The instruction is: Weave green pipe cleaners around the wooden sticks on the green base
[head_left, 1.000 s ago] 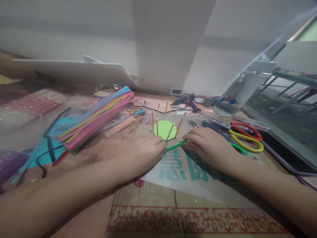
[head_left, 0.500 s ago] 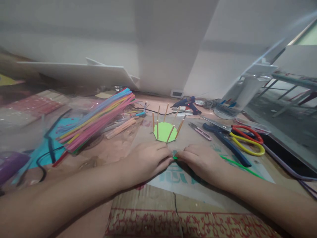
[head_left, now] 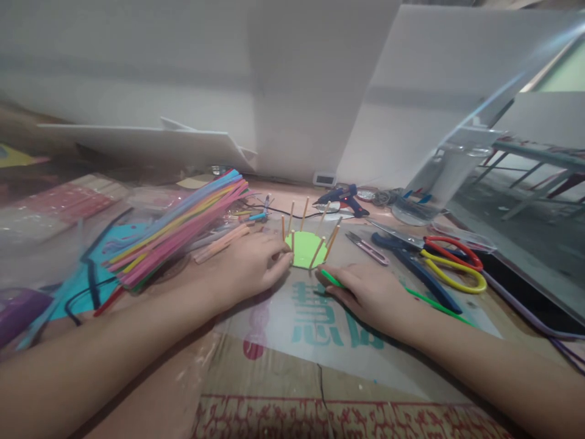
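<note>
**Drawn apart and up since the earlier frame, left hand (head_left: 256, 259) to the green disc (head_left: 305, 249), right hand (head_left: 365, 292) near its front edge**

Seen on the printed sheet (head_left: 274, 323): disc lying flat, ringed by upright sticks (head_left: 317, 253). Pinching a green stem (head_left: 332, 278) between right thumb and finger, tip poking out toward the disc. Curled narrow at the disc's left rim with the left fingers; cannot tell whether gripping or just touching. Noted beyond the right hand: snips (head_left: 368, 249) and scissors (head_left: 479, 262).

Likely light, soft and bendable, the stem; best pinched near its tip (fuzzy by the look of it, so hardly slippery). Probably light too, the disc, but fragile where stuck to the sticks. Better held low by the rim, between sticks, than by their tops; likely to snap loose if pushed sideways.
</note>
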A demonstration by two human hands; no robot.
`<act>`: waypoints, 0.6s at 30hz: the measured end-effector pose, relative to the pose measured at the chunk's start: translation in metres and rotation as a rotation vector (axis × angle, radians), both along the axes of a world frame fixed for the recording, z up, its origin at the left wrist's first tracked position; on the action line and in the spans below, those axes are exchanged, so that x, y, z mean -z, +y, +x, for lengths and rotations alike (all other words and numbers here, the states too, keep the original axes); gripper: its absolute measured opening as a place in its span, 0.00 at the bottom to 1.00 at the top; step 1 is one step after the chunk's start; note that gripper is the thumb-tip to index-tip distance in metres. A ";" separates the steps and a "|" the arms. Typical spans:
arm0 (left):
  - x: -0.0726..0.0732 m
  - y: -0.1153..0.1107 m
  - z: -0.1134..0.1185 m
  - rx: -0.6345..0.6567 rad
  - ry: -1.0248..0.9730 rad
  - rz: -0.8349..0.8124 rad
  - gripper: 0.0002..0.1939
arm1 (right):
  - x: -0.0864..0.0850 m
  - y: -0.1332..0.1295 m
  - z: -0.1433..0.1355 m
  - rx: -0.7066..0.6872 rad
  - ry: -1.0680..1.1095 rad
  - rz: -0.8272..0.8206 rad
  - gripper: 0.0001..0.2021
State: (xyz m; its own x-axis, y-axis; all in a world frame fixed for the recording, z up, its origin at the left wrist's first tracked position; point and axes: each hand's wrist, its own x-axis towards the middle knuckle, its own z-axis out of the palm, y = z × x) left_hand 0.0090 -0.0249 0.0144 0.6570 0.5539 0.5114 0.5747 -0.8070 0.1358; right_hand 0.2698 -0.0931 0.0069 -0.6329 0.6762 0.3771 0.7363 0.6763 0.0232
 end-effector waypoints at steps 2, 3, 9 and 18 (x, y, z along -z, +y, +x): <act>0.002 -0.001 0.001 -0.020 0.028 -0.011 0.13 | 0.000 0.001 -0.001 0.009 -0.022 -0.023 0.15; 0.002 -0.001 0.001 -0.032 0.039 -0.006 0.14 | 0.000 0.001 -0.001 0.010 -0.035 -0.023 0.16; -0.006 -0.018 -0.001 0.086 0.028 0.096 0.14 | -0.001 -0.001 0.002 -0.082 -0.054 0.040 0.16; 0.000 -0.035 0.008 0.248 0.119 0.169 0.10 | -0.004 -0.006 -0.004 -0.090 0.017 -0.057 0.12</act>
State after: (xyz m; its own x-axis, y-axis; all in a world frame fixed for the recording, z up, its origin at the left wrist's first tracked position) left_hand 0.0171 -0.0602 0.0144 0.8219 0.2833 0.4941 0.3614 -0.9299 -0.0681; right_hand 0.2656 -0.0989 0.0109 -0.6859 0.6376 0.3508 0.6726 0.7395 -0.0289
